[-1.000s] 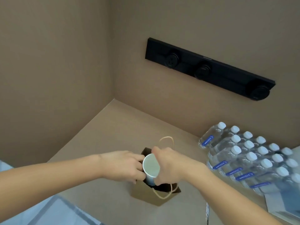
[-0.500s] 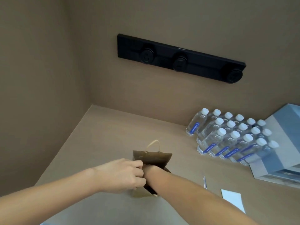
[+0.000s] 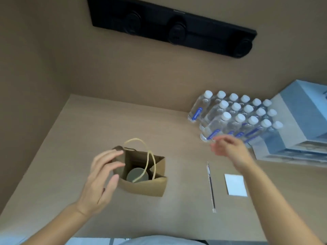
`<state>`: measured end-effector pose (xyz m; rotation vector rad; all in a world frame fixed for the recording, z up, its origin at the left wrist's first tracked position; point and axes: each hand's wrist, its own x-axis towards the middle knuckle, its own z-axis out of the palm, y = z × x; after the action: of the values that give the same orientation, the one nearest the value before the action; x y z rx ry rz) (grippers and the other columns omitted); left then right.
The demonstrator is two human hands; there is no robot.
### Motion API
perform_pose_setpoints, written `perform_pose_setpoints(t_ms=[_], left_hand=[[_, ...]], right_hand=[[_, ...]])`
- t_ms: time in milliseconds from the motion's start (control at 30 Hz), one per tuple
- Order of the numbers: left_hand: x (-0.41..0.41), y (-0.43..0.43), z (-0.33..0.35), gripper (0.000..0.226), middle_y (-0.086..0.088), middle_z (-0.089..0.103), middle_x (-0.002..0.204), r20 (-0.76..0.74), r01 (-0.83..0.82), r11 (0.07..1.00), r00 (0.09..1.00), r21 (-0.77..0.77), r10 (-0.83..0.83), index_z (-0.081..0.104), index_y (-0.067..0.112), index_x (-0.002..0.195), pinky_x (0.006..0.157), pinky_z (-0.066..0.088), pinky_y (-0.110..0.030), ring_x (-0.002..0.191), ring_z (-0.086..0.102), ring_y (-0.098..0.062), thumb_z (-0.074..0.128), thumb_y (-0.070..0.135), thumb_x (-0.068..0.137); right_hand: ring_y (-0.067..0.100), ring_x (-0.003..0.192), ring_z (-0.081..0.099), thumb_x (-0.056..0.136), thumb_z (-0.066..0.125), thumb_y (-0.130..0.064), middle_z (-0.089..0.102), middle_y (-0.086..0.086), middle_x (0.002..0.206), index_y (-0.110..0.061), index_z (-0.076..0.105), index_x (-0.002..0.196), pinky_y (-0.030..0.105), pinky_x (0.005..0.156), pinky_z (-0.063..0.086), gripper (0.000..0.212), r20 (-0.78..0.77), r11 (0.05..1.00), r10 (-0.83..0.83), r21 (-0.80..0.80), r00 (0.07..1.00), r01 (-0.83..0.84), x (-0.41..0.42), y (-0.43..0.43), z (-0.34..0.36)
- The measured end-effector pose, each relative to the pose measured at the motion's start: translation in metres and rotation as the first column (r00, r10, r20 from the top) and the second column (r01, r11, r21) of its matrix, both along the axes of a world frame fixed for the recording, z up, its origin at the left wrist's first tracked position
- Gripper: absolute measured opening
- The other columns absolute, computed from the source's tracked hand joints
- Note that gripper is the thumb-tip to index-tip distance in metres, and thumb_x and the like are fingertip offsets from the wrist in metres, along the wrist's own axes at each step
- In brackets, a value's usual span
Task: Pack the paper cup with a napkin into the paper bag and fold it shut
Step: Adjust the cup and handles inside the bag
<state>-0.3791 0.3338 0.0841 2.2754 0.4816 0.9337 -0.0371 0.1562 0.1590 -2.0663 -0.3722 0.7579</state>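
1. My left hand (image 3: 102,175) rests open-fingered against the brown paper bag (image 3: 146,184); my right hand (image 3: 228,149) hovers open, empty.
2. The white paper cup (image 3: 137,175) sits inside.
3. Risk: reaching for the white square napkin (image 3: 235,185) could topple the unsteadied bag.

One head view looks steeply down from close above the table (image 3: 92,124), facing the far wall; both forearms enter from the near edge
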Motion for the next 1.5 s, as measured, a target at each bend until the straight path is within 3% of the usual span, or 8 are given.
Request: perform_pose_setpoints(t_ms=[200, 433, 733, 833, 933, 1067, 1267, 1500], left_hand=[[0.032, -0.015, 0.004, 0.031, -0.016, 0.068, 0.108, 0.004, 0.052, 0.974, 0.999, 0.221, -0.054, 0.072, 0.0, 0.068, 0.105, 0.035, -0.032, 0.116, 0.05, -0.038, 0.051, 0.01, 0.089], [0.031, 0.002, 0.005, 0.049, -0.016, 0.069, 0.106, -0.147, 0.217, 0.893, 0.974, 0.394, -0.172, 0.066, 0.007, 0.062, 0.101, 0.038, -0.033, 0.11, 0.05, -0.039, 0.054, 0.04, 0.096], [0.037, 0.032, 0.036, 0.039, -0.004, 0.067, 0.085, -0.347, 0.494, 0.664, 0.869, 0.561, -0.353, 0.049, 0.018, 0.069, 0.055, 0.046, -0.027, 0.092, 0.052, -0.027, 0.063, 0.047, 0.091], [0.038, 0.035, 0.04, 0.039, -0.001, 0.064, 0.082, -0.391, 0.543, 0.614, 0.839, 0.572, -0.378, 0.048, 0.02, 0.07, 0.056, 0.042, -0.024, 0.087, 0.053, -0.024, 0.063, 0.05, 0.091], [0.037, 0.037, 0.04, 0.041, -0.001, 0.062, 0.08, -0.389, 0.537, 0.614, 0.843, 0.578, -0.371, 0.049, 0.02, 0.069, 0.055, 0.043, -0.025, 0.085, 0.051, -0.023, 0.062, 0.051, 0.091], [0.036, 0.037, 0.037, 0.042, 0.0, 0.061, 0.078, -0.378, 0.527, 0.616, 0.85, 0.586, -0.368, 0.05, 0.019, 0.067, 0.056, 0.041, -0.025, 0.085, 0.05, -0.024, 0.062, 0.052, 0.091], [0.04, 0.036, 0.04, 0.042, -0.001, 0.06, 0.078, -0.377, 0.532, 0.606, 0.846, 0.591, -0.376, 0.049, 0.019, 0.069, 0.057, 0.042, -0.025, 0.084, 0.053, -0.025, 0.06, 0.053, 0.091], [0.04, 0.037, 0.043, 0.042, 0.0, 0.059, 0.078, -0.39, 0.528, 0.603, 0.849, 0.598, -0.356, 0.049, 0.02, 0.069, 0.059, 0.039, -0.023, 0.081, 0.055, -0.024, 0.059, 0.054, 0.092]], right_hand=[[0.032, 0.081, 0.065, 0.087, 0.059, -0.027, 0.068, 0.013, 0.087, -0.016, 0.059, 0.077, 0.04, 0.078, 0.057, 0.015, 0.002, 0.773, -0.009, -0.635, 1.0, 0.008, -0.005, -0.07, -0.149], [0.034, 0.103, 0.063, 0.085, 0.055, -0.019, 0.066, 0.017, 0.11, -0.004, 0.065, 0.101, 0.032, 0.079, 0.051, 0.024, 0.082, 0.673, 0.17, -0.738, 0.982, -0.055, -0.037, -0.054, -0.165], [0.031, 0.084, 0.062, 0.077, 0.059, -0.022, 0.063, 0.011, 0.093, -0.012, 0.052, 0.073, 0.029, 0.068, 0.05, 0.013, 0.044, 0.632, 0.293, -0.758, 0.955, -0.159, -0.057, -0.039, -0.164], [0.025, 0.063, 0.062, 0.072, 0.066, -0.02, 0.057, 0.002, 0.056, -0.013, 0.046, 0.057, 0.036, 0.063, 0.053, 0.027, 0.049, 0.785, 0.234, -0.599, 0.971, -0.159, -0.059, -0.018, -0.135], [0.022, 0.044, 0.057, 0.072, 0.064, 0.0, 0.062, 0.007, 0.043, -0.009, 0.05, 0.058, 0.038, 0.056, 0.051, 0.022, 0.17, 0.997, 0.032, -0.079, 0.985, -0.019, -0.056, 0.011, -0.051], [0.033, 0.049, 0.058, 0.075, 0.054, 0.024, 0.061, 0.023, 0.067, -0.004, 0.054, 0.068, 0.032, 0.051, 0.054, 0.029, 0.267, 0.792, -0.004, 0.589, 0.964, -0.16, -0.085, 0.025, 0.083], [0.032, 0.069, 0.065, 0.072, 0.064, 0.005, 0.067, 0.009, 0.076, -0.005, 0.062, 0.078, 0.054, 0.062, 0.056, 0.012, 0.385, 0.808, 0.272, 0.406, 0.882, -0.427, -0.127, 0.056, 0.069], [0.023, 0.075, 0.067, 0.073, 0.058, 0.007, 0.072, 0.001, 0.084, -0.014, 0.07, 0.087, 0.045, 0.069, 0.058, 0.027, 0.378, 0.838, 0.372, 0.257, 0.848, -0.482, -0.127, 0.052, 0.049]])
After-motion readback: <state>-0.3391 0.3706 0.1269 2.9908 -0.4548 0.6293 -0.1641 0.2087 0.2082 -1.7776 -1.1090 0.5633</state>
